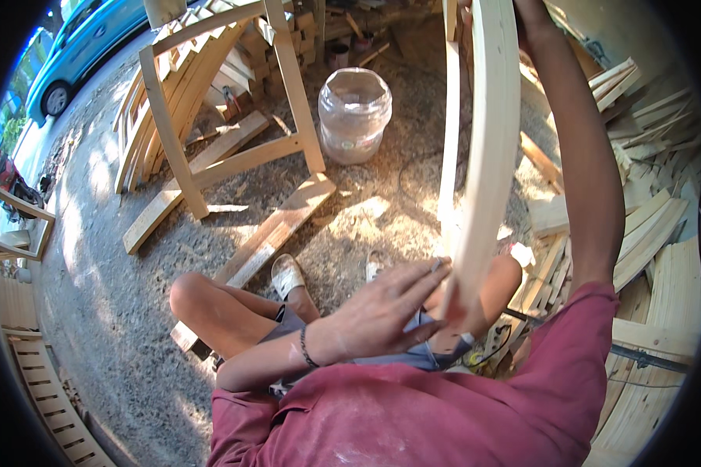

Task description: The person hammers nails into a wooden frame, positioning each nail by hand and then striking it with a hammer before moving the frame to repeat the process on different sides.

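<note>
A long pale wooden frame [489, 148] stands upright before me on the right, its broad curved side facing me and a thinner bar [449, 132] to its left. At its lower end, my left hand [385, 307] lies with fingers stretched out and the fingertips against the wood. My right hand [528, 17] reaches up to the frame's top and holds it there; most of those fingers are hidden behind the wood. The lower end of the frame is by my right knee [500, 284] and looks slightly blurred.
Another wooden frame [245, 167] leans at the left over stacked curved slats [187, 93]. A clear plastic container [355, 117] sits on the dirt ground beyond my feet. Planks [276, 226] lie on the ground. Piled wood offcuts [654, 226] fill the right side. A blue car [86, 54] is far left.
</note>
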The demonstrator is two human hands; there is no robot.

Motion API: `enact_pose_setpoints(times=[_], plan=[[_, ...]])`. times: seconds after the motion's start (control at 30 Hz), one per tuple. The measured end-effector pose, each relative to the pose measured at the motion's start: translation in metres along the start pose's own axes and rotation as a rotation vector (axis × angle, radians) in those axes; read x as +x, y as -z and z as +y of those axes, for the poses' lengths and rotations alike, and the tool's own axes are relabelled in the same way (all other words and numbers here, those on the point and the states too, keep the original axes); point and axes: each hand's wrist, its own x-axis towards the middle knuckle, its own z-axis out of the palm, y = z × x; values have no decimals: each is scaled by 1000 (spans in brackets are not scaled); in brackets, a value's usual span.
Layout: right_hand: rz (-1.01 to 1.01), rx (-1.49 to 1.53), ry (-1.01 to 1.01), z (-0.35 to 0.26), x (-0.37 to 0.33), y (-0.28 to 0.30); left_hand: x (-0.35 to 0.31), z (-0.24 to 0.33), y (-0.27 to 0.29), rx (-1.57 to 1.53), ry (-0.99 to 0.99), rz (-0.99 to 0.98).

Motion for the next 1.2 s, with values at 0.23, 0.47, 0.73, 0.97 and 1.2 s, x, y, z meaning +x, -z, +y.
enact_pose_setpoints(times=[0.23, 0.47, 0.73, 0.97, 1.2], plan=[[-394, -236, -84, -8, -45, 47, 11, -27, 83, 477, -174, 387], [-698, -165, -345, 9, -88, 49, 81, -11, 208, 1172, -386, 521], [-1086, -203, -651, 66, -87, -10, 38, 13, 188, 1201, -109, 247], [-1211, -299, -922, 118, -55, -39, -3, -15, 162, 1111, 175, 190], [-1332, -394, -974, 125, -25, -76, -16, -41, 158, 1054, 298, 213]])
